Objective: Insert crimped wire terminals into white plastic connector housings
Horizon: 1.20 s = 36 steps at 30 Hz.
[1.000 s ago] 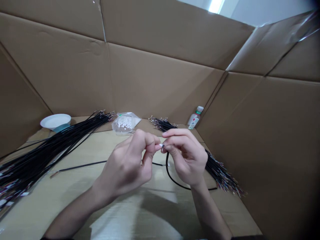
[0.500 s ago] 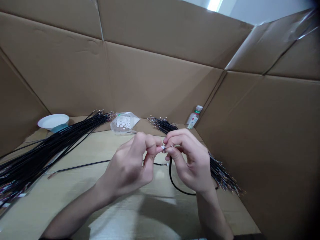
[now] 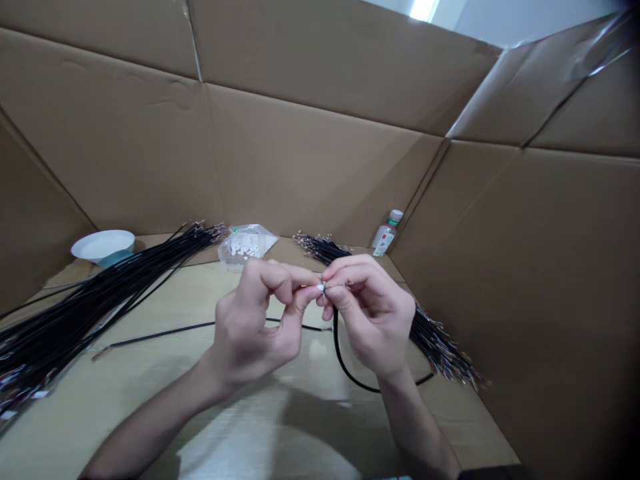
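Near the middle of the view, my left hand pinches a small white connector between thumb and index finger. My right hand is closed on the thin wire ends of a black cable, right beside the connector. The fingertips of both hands nearly meet, and they partly hide where wires and connector come together. From my right hand the cable loops down and to the right. Another black cable lies on the table behind my left hand, its left end showing bare wires.
A large bundle of black cables lies at left, beside a white bowl. A clear bag of white connectors, a bottle and another cable bundle stand or lie farther back and right. Cardboard walls enclose the table.
Both hands have shifted slightly left with the connector and wires. My left index finger is now stretched straighter along the connector's top.
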Each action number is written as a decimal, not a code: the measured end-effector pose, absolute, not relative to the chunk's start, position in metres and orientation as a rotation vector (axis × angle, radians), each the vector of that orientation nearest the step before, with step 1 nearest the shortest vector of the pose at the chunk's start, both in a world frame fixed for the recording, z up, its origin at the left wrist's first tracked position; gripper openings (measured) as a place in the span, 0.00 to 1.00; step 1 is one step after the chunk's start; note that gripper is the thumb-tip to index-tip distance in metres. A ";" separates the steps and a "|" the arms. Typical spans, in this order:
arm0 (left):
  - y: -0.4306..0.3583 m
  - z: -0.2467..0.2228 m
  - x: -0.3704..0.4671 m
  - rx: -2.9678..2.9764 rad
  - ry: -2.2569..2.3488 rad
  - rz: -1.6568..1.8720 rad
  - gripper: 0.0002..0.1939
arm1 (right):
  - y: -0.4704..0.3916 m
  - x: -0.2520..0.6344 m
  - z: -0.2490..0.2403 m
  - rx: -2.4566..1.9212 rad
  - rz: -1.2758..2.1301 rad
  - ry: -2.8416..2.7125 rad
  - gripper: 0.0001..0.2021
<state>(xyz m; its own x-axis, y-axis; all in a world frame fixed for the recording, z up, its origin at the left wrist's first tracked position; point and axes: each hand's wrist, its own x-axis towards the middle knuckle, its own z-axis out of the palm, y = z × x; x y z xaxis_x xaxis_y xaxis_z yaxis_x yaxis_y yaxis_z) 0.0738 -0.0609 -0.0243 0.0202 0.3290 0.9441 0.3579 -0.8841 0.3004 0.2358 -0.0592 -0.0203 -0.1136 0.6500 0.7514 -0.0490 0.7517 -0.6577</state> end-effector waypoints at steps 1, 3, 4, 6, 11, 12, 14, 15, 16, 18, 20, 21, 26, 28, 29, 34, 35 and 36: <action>-0.060 -0.024 0.073 -2.226 -0.748 -2.073 0.20 | -0.059 0.236 -0.019 -0.474 0.707 -1.551 0.06; -0.059 -0.024 0.073 -2.216 -0.724 -2.123 0.20 | -0.058 0.237 -0.017 -0.443 0.820 -1.501 0.04; -0.058 -0.024 0.074 -2.208 -0.697 -2.144 0.19 | -0.059 0.238 -0.016 -0.440 0.866 -1.489 0.04; -0.054 -0.025 0.074 -2.194 -0.621 -2.161 0.18 | -0.059 0.241 -0.014 -0.457 0.929 -1.493 0.06; -0.046 -0.026 0.070 -2.202 -0.482 -2.055 0.21 | -0.057 0.242 -0.014 -0.467 0.960 -1.498 0.04; -0.045 -0.026 0.069 -2.205 -0.479 -2.013 0.22 | -0.057 0.241 -0.014 -0.462 0.965 -1.474 0.03; -0.045 -0.024 0.067 -2.207 -0.503 -1.912 0.21 | -0.057 0.239 -0.014 -0.472 0.968 -1.435 0.02; -0.046 -0.022 0.066 -2.206 -0.526 -1.863 0.19 | -0.057 0.239 -0.014 -0.485 0.964 -1.429 0.02; -0.047 -0.021 0.065 -2.200 -0.547 -1.815 0.17 | -0.057 0.238 -0.014 -0.500 0.954 -1.429 0.01; -0.050 -0.018 0.064 -2.168 -0.584 -1.731 0.13 | -0.057 0.237 -0.014 -0.522 0.933 -1.440 0.01; -0.052 -0.016 0.063 -2.113 -0.611 -1.681 0.11 | -0.057 0.236 -0.014 -0.530 0.931 -1.442 0.02; -0.052 -0.016 0.062 -2.090 -0.620 -1.664 0.11 | -0.056 0.235 -0.013 -0.532 0.935 -1.435 0.02; -0.048 -0.018 0.062 -2.033 -0.596 -1.644 0.10 | -0.055 0.234 -0.013 -0.575 0.945 -1.372 0.04; -0.045 -0.020 0.063 -2.013 -0.571 -1.649 0.11 | -0.056 0.233 -0.014 -0.571 0.954 -1.346 0.04; -0.043 -0.022 0.063 -2.008 -0.563 -1.654 0.11 | -0.056 0.232 -0.014 -0.566 0.960 -1.332 0.04; -0.037 -0.028 0.066 -1.989 -0.526 -1.687 0.10 | -0.057 0.227 -0.014 -0.588 0.957 -1.290 0.07; -0.036 -0.029 0.067 -1.985 -0.510 -1.702 0.09 | -0.057 0.227 -0.014 -0.591 0.959 -1.280 0.08; -0.035 -0.029 0.068 -1.983 -0.492 -1.718 0.09 | -0.056 0.226 -0.014 -0.590 0.965 -1.269 0.08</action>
